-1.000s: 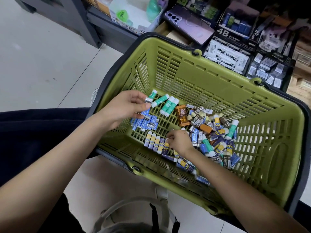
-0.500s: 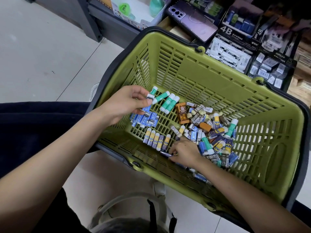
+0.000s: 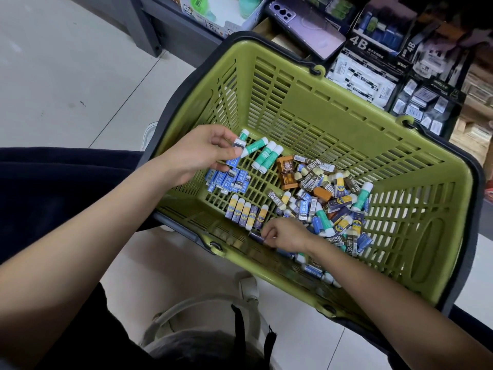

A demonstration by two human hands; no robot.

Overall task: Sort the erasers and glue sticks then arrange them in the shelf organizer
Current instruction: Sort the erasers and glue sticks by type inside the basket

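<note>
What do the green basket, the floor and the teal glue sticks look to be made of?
Green basket: moulded plastic, slightly glossy; slotted walls, one even colour. Floor: likely glazed tile; pale, shiny, thin joint lines. Teal glue sticks: apparently smooth plastic tubes with white caps.

Legible markings: "4B" in large white figures on the dark display box (image 3: 373,41), "4B" again, turned sideways, on the neighbouring dark box (image 3: 416,49), and "2B" on several dark eraser sleeves (image 3: 337,239) lying in the green basket (image 3: 293,102); the remaining print is too small to read.
</note>
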